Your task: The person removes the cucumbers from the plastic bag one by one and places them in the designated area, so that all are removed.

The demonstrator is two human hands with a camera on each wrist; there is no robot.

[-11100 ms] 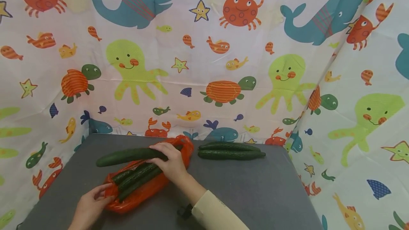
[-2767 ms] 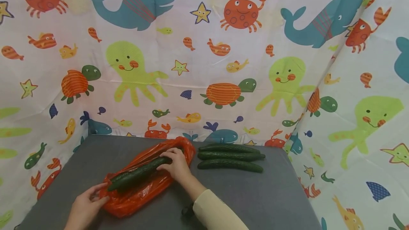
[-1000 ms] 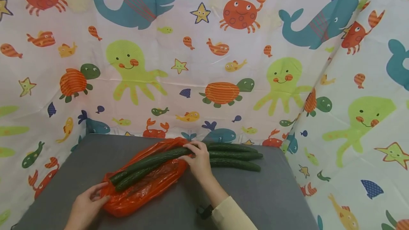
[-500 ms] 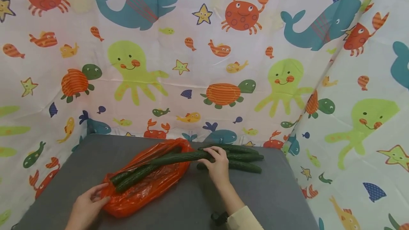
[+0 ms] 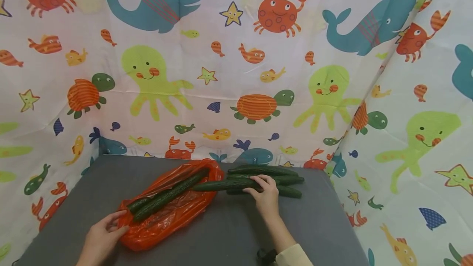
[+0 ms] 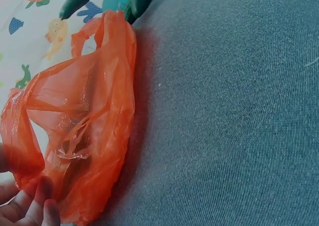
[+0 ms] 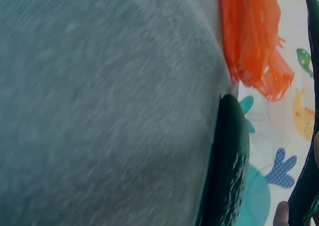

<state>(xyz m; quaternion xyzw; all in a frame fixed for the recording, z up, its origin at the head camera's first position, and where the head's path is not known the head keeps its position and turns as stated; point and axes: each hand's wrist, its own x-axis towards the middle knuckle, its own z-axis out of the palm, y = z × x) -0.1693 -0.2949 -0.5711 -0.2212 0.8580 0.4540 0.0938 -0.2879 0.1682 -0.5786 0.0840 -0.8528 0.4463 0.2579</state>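
Shifted right since earlier frame: long dark-green cucumber (image 5: 225,185), right hand (image 5: 267,198) pinching it near three green cucumbers (image 5: 262,170) lying far right, left hand (image 5: 103,237) pinching thin orange plastic bag (image 5: 151,236).

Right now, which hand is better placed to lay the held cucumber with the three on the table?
Probably right: the right hand has the held cucumber close to the three cucumbers; the left hand holds the orange bag, farther away.

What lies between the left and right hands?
The head view shows it: next to the left hand, the orange bag with cucumbers inside, then the held cucumber, gripped by the right hand.
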